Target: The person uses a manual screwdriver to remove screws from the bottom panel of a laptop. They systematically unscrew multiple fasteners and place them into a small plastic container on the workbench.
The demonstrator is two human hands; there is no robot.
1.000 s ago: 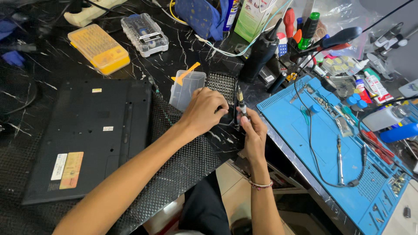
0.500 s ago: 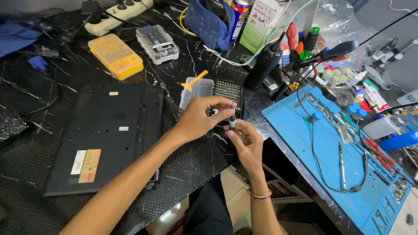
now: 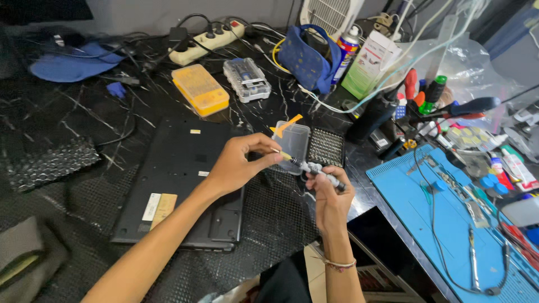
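Both hands up over the front edge of the black bench, working one small precision screwdriver (image 3: 315, 168). It's slim, silver-grey handle with a darker band, short yellowish bit end pointing toward the left hand, lying roughly level, tilted down to the right. Right hand (image 3: 330, 193) is wrapped around the handle end, fingers curled shut on it, bracelet on the wrist. Left hand (image 3: 238, 163) has thumb and fingertips pressed together on the bit end, pinching the tip. Tool sits in the air just in front of a clear plastic parts box (image 3: 294, 145) with an orange tab, and just beside a black bit holder (image 3: 325, 147) full of small bits. Under the left forearm: a black laptop (image 3: 179, 174) lying bottom side up, stickers near its front edge, on a dark mesh mat (image 3: 269, 219). Further back: yellow bit case (image 3: 200, 88), clear bit case (image 3: 246, 78), white power strip (image 3: 206, 40), blue pouch (image 3: 306, 59). To the right, a blue repair mat (image 3: 449, 224) with a cable and loose tools on it, and a cup of screwdrivers (image 3: 421, 92) behind it.
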